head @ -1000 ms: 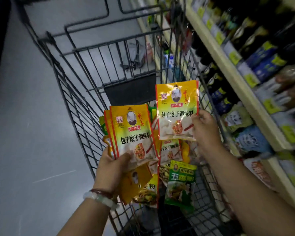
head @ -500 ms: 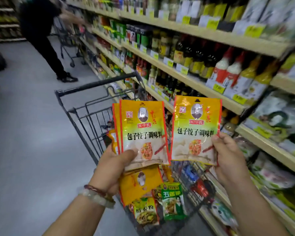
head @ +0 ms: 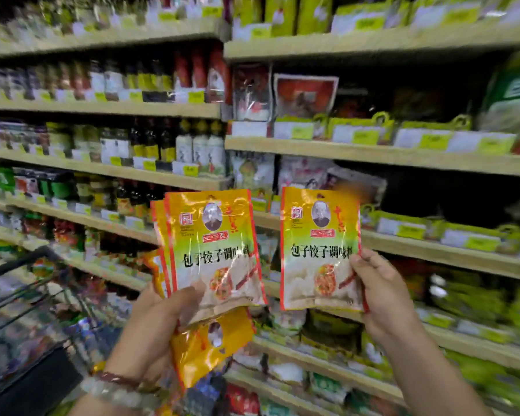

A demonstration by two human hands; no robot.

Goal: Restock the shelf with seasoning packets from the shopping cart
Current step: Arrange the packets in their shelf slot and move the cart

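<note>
- While blurred bottles (head: 150,142) crowd the shelf (head: 373,153) edges, I see the shopping cart (head: 27,295) lower left.
- My left hand (head: 150,331) clamps stacked seasoning packets (head: 213,250); my right hand (head: 382,295) pinches one packet (head: 318,250).

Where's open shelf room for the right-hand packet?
One gap: the dark recess right of the packet in the right hand, above the green-tagged shelf edge. Bottle shelves at left are packed. The left hand holds a stack.
</note>
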